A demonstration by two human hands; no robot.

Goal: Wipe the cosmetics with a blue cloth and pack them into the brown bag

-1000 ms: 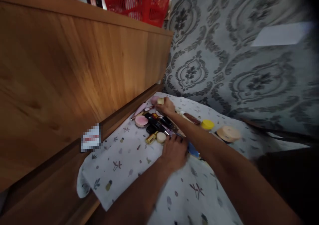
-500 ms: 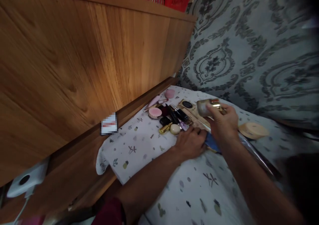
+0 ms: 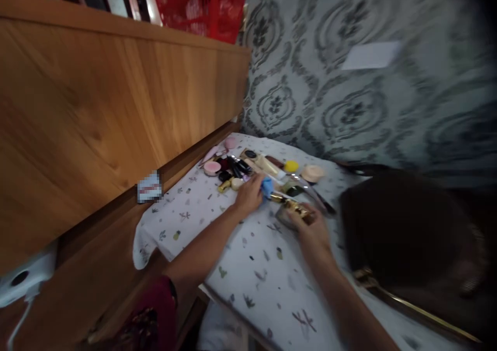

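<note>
My right hand [image 3: 313, 231] is wrapped round a glass bottle with a shiny gold cap [image 3: 300, 211], tilted low over the patterned cloth. My left hand [image 3: 249, 196] has its fingers curled at a small blue item [image 3: 267, 186]; what kind of thing this is stays blurred. A narrow gold piece [image 3: 276, 198] shows between the blue item and the bottle. Just beyond my left hand lies a heap of cosmetics: a round pink compact [image 3: 212, 167], a gold lipstick-like tube [image 3: 224, 186], a cream round piece [image 3: 236, 184], several dark items and a beige tube [image 3: 272, 166].
A yellow round thing [image 3: 291, 165] and a peach puff-like piece [image 3: 312, 173] lie toward the wall. At right stands a large dark brown bag [image 3: 399, 227] with gold trim. A wooden panel [image 3: 128, 97] borders the left, with a red basket [image 3: 209, 9] on top.
My right hand has lowered the bottle from above the heap toward the near cloth. The blue item stays at my left hand. The view has swung right, bringing the bag in.
</note>
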